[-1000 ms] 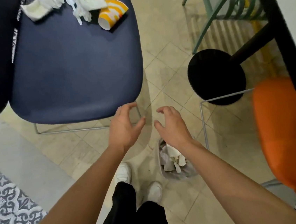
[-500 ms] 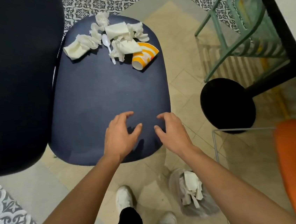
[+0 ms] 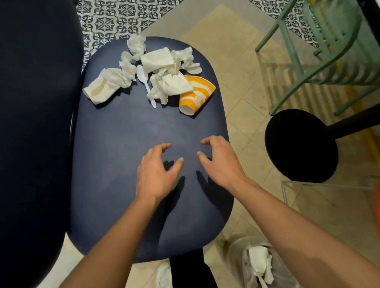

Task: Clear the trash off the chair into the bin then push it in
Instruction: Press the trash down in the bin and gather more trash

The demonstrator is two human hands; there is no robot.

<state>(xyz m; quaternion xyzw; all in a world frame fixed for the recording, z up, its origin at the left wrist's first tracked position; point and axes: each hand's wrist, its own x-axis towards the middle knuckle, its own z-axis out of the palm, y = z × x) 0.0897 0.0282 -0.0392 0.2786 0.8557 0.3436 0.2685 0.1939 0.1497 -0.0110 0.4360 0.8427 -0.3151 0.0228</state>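
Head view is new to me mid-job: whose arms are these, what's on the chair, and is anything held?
No machine here: a person wears one wide-angle camera on the head, looking down at their own arms. The left hand and right hand are over the blue chair seat, fingers loosely curled, holding nothing. At its far end lie crumpled napkins, a white plastic spoon and a tipped orange-striped paper cup. The bin stands on the floor by the seat's near end, paper inside.

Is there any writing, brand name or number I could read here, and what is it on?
No text here can be read.
Orange-striped paper cup on the chair seat: a small printed mark, too blurred to read.
Nothing else shows lettering.
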